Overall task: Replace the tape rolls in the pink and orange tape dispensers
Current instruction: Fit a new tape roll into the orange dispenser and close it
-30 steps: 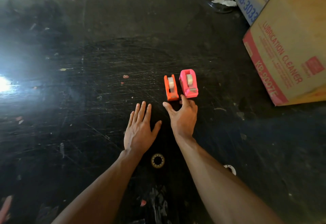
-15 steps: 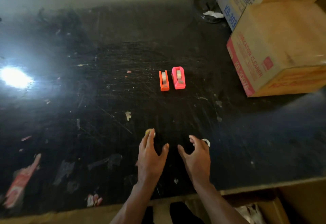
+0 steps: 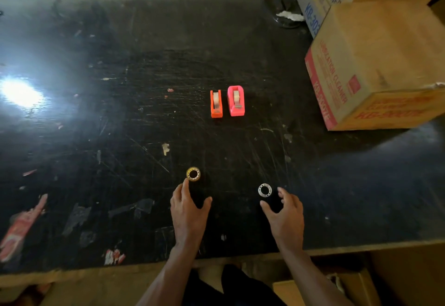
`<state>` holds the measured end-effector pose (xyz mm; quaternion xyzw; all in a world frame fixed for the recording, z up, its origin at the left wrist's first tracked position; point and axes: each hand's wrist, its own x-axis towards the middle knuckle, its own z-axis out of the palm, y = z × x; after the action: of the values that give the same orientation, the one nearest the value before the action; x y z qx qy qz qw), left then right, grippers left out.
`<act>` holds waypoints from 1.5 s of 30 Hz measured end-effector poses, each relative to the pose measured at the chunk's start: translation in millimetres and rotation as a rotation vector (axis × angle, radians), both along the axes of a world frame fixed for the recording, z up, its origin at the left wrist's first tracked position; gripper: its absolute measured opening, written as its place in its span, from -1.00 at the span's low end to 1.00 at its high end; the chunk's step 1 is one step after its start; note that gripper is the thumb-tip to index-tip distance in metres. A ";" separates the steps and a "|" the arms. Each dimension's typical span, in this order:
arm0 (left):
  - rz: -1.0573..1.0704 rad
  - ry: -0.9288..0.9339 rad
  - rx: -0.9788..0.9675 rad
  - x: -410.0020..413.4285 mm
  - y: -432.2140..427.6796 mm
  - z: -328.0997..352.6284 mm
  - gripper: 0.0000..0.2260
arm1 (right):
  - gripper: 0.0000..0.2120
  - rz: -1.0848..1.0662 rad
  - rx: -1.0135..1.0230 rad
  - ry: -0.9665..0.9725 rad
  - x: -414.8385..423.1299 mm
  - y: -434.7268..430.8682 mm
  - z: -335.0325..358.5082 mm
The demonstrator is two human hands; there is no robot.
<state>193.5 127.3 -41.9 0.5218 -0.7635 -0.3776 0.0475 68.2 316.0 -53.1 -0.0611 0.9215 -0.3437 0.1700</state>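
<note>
An orange tape dispenser [image 3: 216, 104] and a pink tape dispenser [image 3: 236, 100] stand side by side mid-table, each with a roll inside. Nearer me lie two loose rolls: a yellowish tape roll [image 3: 193, 173] on the left and a white tape roll [image 3: 265, 190] on the right. My left hand [image 3: 189, 211] rests flat just below the yellowish roll, fingertips touching or almost touching it. My right hand [image 3: 285, 216] is spread, thumb and fingers curved just below and beside the white roll. Neither hand holds anything.
The black scratched table [image 3: 120, 125] has scraps of paper and stickers on its left part. Cardboard boxes [image 3: 375, 64] are stacked at the back right, with a dark round object [image 3: 281, 9] beside them. The table's front edge [image 3: 96, 272] runs just below my wrists.
Both hands have drawn back from the dispensers toward the front edge and spread apart near the two loose rolls. The view has widened as my head moved back.
</note>
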 end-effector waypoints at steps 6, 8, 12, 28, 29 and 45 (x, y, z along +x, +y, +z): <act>-0.017 -0.078 -0.044 -18.9 -31.5 -4.7 -0.25 | -0.50 0.121 0.055 0.015 -16.5 -7.2 -6.2; -0.042 -0.098 -0.067 -23.6 -35.8 -4.0 -0.31 | -0.56 0.154 0.074 0.019 -20.4 -10.9 -6.0; -0.048 -0.085 -0.099 -30.4 -41.9 -4.9 -0.50 | -0.60 0.161 0.074 0.020 -28.0 -19.3 -7.4; -0.127 0.000 -0.050 -150.0 -90.9 4.6 -0.58 | -0.59 0.172 -0.026 -0.048 -122.3 -147.1 8.9; -0.129 -0.005 -0.051 -157.5 -92.8 3.6 -0.59 | -0.59 0.163 -0.019 -0.059 -127.7 -153.8 9.2; -0.161 -0.181 -0.013 -186.1 -99.0 -8.1 -0.34 | -0.36 0.271 0.182 -0.110 -153.6 -183.8 1.6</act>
<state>7.4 28.3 -50.0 0.4904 -0.8065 -0.3267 -0.0489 -85.3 132.1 -51.5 -0.1502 0.9215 -0.2355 0.2699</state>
